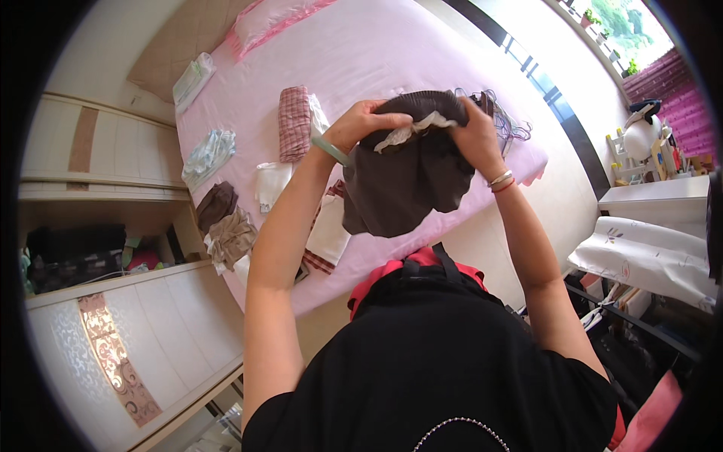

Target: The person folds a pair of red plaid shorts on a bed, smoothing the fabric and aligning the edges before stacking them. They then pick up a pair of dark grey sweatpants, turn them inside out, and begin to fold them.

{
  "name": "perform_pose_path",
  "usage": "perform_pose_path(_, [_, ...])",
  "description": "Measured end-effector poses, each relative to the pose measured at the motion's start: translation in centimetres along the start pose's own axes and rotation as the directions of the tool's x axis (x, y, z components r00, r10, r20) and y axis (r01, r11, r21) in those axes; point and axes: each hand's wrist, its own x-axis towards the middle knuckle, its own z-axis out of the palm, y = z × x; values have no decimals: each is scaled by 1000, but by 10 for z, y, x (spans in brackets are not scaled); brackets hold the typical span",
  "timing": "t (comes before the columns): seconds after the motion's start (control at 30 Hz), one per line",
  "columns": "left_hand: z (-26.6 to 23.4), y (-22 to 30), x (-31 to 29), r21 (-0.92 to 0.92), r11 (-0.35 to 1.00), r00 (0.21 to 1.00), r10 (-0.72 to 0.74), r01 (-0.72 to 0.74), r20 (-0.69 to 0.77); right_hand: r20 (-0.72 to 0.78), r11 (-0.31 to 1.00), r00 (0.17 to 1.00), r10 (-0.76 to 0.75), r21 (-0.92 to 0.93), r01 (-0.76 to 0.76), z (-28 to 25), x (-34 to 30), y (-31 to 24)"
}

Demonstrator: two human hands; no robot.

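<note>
A dark grey-brown garment with a ribbed, gathered waistband hangs from both my hands above the bed; whether it is shorts or a skirt I cannot tell. My left hand pinches the waistband's left side, its thumb lying along the edge. On the opposite side my right hand grips the band, with most of its fingertips hidden behind the cloth. Crumpled white fabric shows at the opening between the two hands. Below the waistband, the cloth falls loose in folds.
On the pink-sheeted bed lie a rolled plaid cloth, a folded light-blue bundle, crumpled brown and beige clothes, and hangers. A wardrobe with an open compartment stands left; a cluttered shelf stands right.
</note>
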Motion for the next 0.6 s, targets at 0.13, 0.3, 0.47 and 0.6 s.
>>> perform_pose_path(0.13, [-8, -22, -2, 746, 652, 989, 135, -134, 60, 428, 487, 877, 218, 731, -478, 0, 15, 1])
perform_pose_path(0.3, [-25, -27, -6, 774, 630, 920, 265, 61, -288, 677, 344, 730, 95, 665, -663, -6, 5, -31])
perform_pose_path(0.47, [-51, -20, 0, 292, 956, 968, 72, 2, -240, 592, 931, 805, -45, 318, -182, 0, 7, -27])
perform_pose_path(0.6, [-23, -10, -8, -95, 996, 996, -8, -1, -93, 417, 1000, 909, 24, 2, -27, -4, 1, -42])
